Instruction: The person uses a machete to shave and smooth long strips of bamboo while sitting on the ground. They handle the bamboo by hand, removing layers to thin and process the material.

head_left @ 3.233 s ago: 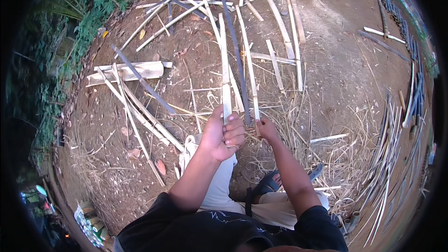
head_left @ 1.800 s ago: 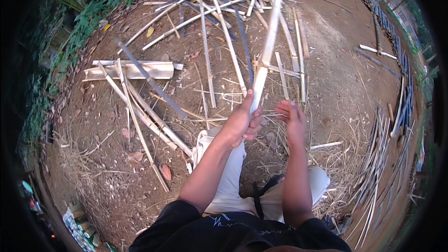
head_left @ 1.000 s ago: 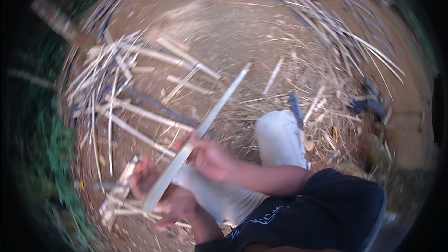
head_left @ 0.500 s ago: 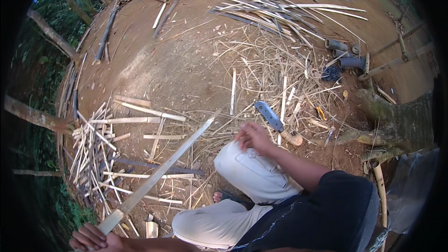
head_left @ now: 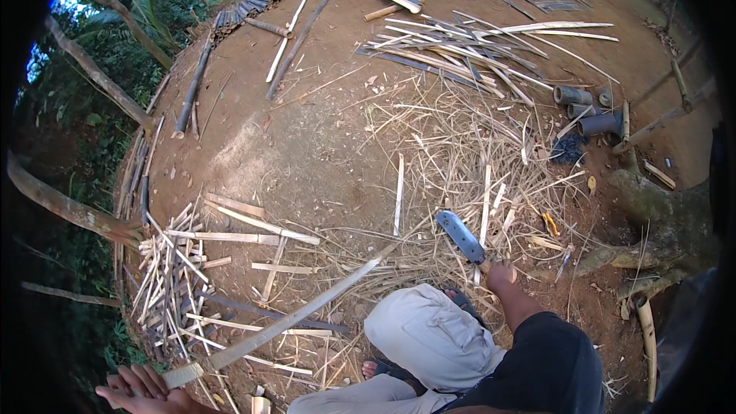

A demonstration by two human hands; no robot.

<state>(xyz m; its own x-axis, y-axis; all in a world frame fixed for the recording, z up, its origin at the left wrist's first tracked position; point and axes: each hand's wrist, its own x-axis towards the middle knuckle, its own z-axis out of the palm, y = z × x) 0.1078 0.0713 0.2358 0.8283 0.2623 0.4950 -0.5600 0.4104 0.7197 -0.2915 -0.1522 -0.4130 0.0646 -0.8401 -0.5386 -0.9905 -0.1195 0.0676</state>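
Observation:
My left hand [head_left: 142,389] at the lower left grips the near end of a long bamboo slat [head_left: 273,330]. The slat slants up and away to the right, its far tip over the ground litter ahead of my knees. My right hand [head_left: 503,274] is closed round the handle of a broad-bladed machete [head_left: 460,234], right of my bent knee. Its dark blade points away and to the left, over pale shavings. Most of the handle is hidden by my fingers.
Bamboo shavings [head_left: 468,138] cover the ground ahead. Cut strips [head_left: 172,276] lie piled at the left, with more long strips [head_left: 460,54] farther off. Bamboo tube sections [head_left: 598,124] and a tree trunk [head_left: 659,215] stand right. A yellow-handled tool [head_left: 550,224] lies among the shavings.
My right hand has moved from above my knee out to the right and closed on the machete handle. My left hand still holds the slat. The view has shifted slightly.

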